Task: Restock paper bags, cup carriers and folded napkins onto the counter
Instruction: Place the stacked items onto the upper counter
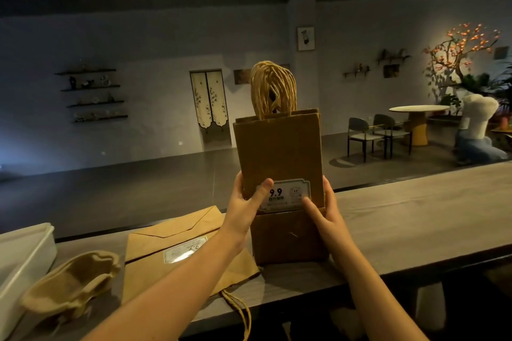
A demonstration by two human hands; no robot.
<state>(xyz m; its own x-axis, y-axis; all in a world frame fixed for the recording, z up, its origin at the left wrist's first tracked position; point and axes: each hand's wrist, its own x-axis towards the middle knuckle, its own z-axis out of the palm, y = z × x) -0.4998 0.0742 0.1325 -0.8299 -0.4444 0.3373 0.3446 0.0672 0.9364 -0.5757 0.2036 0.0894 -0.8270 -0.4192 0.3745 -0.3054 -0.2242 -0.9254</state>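
Head camera: nearest, a pulp cup carrier (69, 285) and a flat paper bag (177, 246) lie on the counter (415, 224). Beyond them, left hand (246, 202) and right hand (324, 207) clamp the sides of an upright bag bundle (279, 152) standing on it.

A stack of bags (279, 152) stood upright on the counter (415, 216), between the left hand (246, 202) and the right hand (324, 210). Left of it lay a flat bag (177, 241), then a cup carrier (72, 285), then a tub (25, 257). Beyond the counter, at right, chairs (363, 133) stood beside a table (418, 109).
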